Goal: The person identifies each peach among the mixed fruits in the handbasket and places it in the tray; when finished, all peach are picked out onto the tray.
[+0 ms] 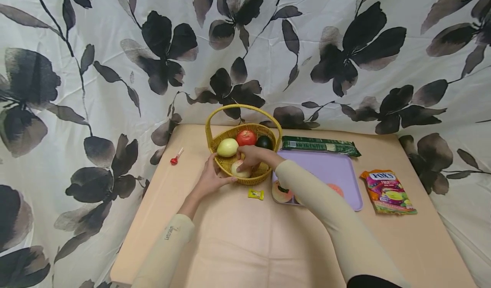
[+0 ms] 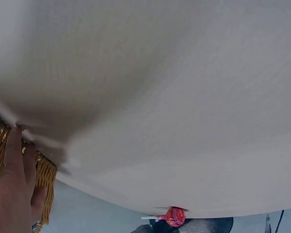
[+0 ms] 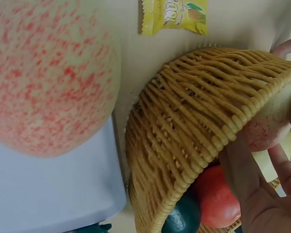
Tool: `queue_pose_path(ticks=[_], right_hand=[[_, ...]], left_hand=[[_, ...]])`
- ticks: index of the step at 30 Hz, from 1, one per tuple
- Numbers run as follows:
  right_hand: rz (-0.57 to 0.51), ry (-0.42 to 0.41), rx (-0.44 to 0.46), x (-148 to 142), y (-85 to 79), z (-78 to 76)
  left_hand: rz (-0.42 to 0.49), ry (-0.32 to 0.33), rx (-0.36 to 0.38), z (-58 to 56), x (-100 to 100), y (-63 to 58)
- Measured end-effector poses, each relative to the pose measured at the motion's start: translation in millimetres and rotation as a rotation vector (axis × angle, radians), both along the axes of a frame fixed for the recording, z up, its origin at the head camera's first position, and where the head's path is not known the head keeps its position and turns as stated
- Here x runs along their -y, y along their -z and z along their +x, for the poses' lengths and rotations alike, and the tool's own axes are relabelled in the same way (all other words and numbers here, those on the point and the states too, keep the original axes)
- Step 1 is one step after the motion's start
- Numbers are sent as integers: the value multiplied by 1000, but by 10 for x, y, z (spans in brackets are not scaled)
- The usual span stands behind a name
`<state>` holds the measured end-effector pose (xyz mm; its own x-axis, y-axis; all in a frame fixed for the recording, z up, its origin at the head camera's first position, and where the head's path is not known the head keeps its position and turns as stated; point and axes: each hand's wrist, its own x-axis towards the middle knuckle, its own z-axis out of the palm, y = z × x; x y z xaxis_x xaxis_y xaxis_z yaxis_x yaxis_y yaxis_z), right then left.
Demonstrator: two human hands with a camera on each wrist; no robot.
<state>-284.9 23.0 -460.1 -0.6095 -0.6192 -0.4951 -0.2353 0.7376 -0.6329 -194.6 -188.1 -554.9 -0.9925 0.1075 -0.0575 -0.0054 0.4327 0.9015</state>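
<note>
A yellow wicker basket [image 1: 262, 179] with a tall handle holds a pale yellow-green round fruit [image 1: 227, 148], a red round fruit [image 1: 246, 137], a dark green fruit [image 1: 264, 142] and a pale peach [image 1: 241, 171]. My right hand [image 1: 255, 156] reaches inside from the right and grips the peach; red speckles show on the peach [image 3: 269, 128] in the right wrist view. At the basket's left front, my left hand [image 1: 212, 178] holds the outer wall, thumb toward the front. The left wrist view shows its fingers [image 2: 13, 155] against the wicker.
A lilac tray [image 1: 354, 190] right of the basket carries peaches [image 1: 281, 193], partly hidden by my right sleeve. Behind it lies a long green packet [image 1: 320, 145]. A Fox's candy bag [image 1: 389, 192] is far right, a yellow wrapped candy [image 1: 255, 194] in front, a red lollipop [image 1: 174, 160] left.
</note>
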Motion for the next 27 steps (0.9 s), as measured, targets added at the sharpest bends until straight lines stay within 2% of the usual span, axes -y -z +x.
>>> queue_pose_path(ticks=[5,9,13,17,22,27], right_hand=[[36,-27,-81,14,-13,26],[77,-87,-131,6,-66,58],[84,-135,-174,-27,-164,105],[84,-204,-299,-119,-337,167],[86,-253,-463,-387,-588,272],[34,-191,-465,-851,-768,401]], left_hand=[[-14,-2,-4,6,-11,-13],[-13,-1,-12,8,-6,-20],[-21,-3,-5,16,1,-25],[-26,-5,3,26,1,-29],[-27,-6,0,33,-1,-35],[-26,-2,-9,38,-2,-42]])
